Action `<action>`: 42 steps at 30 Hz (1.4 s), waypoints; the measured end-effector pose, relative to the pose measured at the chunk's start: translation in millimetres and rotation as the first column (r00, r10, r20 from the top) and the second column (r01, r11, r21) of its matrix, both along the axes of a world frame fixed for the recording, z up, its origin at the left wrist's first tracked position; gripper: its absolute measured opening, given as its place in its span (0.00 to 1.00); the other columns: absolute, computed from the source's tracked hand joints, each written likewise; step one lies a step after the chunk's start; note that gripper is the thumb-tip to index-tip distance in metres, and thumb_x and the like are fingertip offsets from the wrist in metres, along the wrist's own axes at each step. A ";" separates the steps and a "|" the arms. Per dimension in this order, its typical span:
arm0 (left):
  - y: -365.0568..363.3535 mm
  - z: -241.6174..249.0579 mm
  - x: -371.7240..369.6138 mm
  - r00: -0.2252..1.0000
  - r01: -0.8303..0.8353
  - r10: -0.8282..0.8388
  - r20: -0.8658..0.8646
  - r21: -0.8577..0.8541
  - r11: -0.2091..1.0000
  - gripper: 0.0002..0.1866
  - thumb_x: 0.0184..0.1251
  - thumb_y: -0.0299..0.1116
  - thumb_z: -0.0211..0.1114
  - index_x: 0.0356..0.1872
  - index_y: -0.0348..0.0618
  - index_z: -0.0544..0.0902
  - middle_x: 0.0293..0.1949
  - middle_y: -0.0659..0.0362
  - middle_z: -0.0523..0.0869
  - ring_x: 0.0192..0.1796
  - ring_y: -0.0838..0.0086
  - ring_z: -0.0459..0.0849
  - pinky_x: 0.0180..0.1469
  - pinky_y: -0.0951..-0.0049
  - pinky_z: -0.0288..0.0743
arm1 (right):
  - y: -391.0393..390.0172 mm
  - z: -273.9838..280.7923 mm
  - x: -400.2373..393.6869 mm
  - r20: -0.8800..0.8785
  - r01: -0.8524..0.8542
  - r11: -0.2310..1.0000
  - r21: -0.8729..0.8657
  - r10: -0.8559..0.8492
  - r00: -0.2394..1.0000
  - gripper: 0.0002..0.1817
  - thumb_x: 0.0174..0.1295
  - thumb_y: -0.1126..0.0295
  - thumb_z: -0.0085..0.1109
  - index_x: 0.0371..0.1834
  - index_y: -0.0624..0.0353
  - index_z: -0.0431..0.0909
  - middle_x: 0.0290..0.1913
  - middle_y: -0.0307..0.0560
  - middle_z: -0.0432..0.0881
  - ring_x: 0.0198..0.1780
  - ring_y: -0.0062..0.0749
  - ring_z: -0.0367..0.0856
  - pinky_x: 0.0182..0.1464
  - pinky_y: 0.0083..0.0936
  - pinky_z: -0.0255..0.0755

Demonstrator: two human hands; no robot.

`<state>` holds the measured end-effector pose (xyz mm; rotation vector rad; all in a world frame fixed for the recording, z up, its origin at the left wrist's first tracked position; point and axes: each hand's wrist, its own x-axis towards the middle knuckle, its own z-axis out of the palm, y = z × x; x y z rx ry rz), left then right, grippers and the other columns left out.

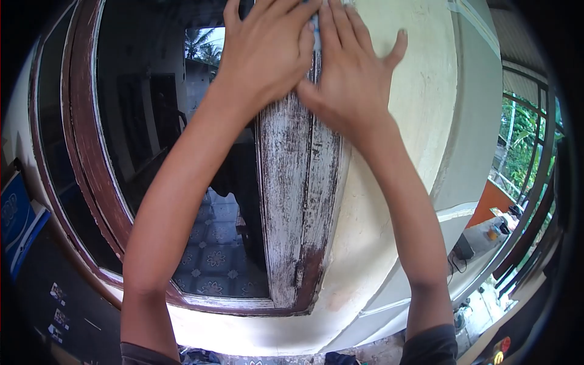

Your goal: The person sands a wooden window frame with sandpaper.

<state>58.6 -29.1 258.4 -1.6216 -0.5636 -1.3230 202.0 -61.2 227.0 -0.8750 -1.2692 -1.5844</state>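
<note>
A worn wooden window frame (283, 182), with whitish paint flaking off dark wood, runs up the middle of the head view. Both hands are raised to its upper part. My left hand (267, 52) lies over the frame's left side and the edge of the dark glass (143, 79), its fingertips near the top edge of the view. My right hand (350, 67) rests with spread fingers across the frame's right side and the cream wall (420, 79). Between the hands shows a small bluish-white patch, too hidden to name.
At the left stand a blue printed item (18, 210) and a dark surface (79, 316) with small pictures. An orange panel (486, 204) and a cluttered ledge (486, 234) are at the right, with greenery beyond. The glass reflects palms and patterned tiles.
</note>
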 end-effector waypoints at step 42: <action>-12.9 -41.1 -8.3 0.992 0.030 -0.028 -0.124 0.019 0.999 0.28 0.71 0.48 0.53 0.66 0.44 0.76 0.71 0.55 0.71 0.74 0.60 0.65 0.71 0.35 0.43 | -8.7 -33.5 17.1 0.055 0.030 0.985 -0.168 -0.021 0.998 0.40 0.61 0.51 0.57 0.77 0.53 0.60 0.75 0.44 0.65 0.78 0.33 0.58 0.70 0.72 0.28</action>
